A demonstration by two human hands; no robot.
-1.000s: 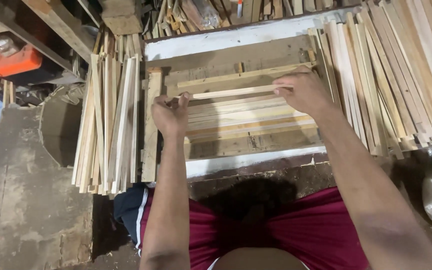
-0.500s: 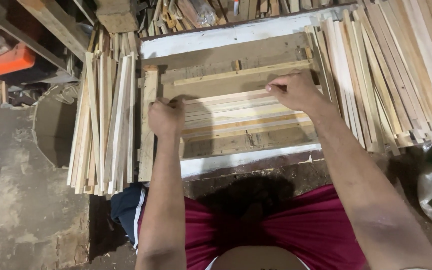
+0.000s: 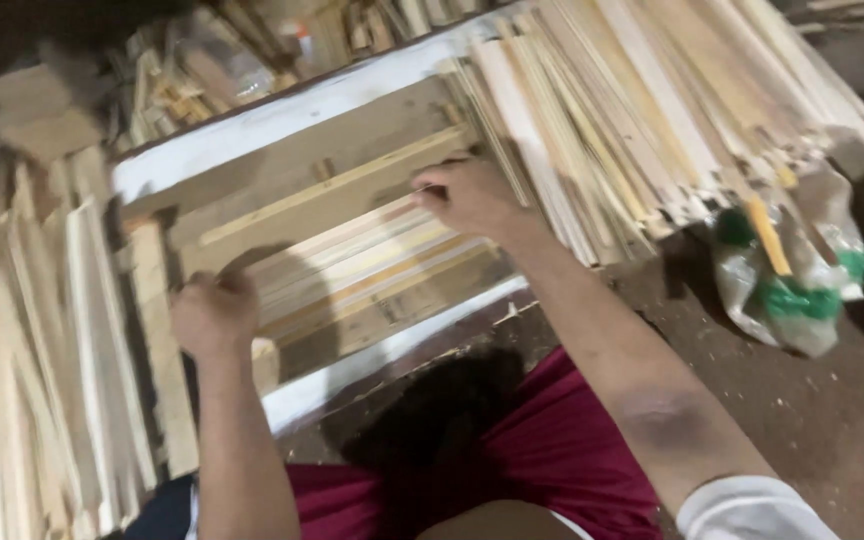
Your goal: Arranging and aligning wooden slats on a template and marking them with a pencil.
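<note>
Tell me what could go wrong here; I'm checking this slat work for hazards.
1. Both bare hands grip the ends of the bundle of wooden slats: the left hand and right hand could catch splinters from raw edges.
2. The pile of slats leans right beside the right hand; a nudge may send some sliding.
3. The bundle looks loose; slats could slip out and pinch fingers against the white-edged board.

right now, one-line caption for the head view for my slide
Both hands, left hand and right hand, grip the ends of a row of wooden slats on a workbench flanked by slat stacks.
</note>
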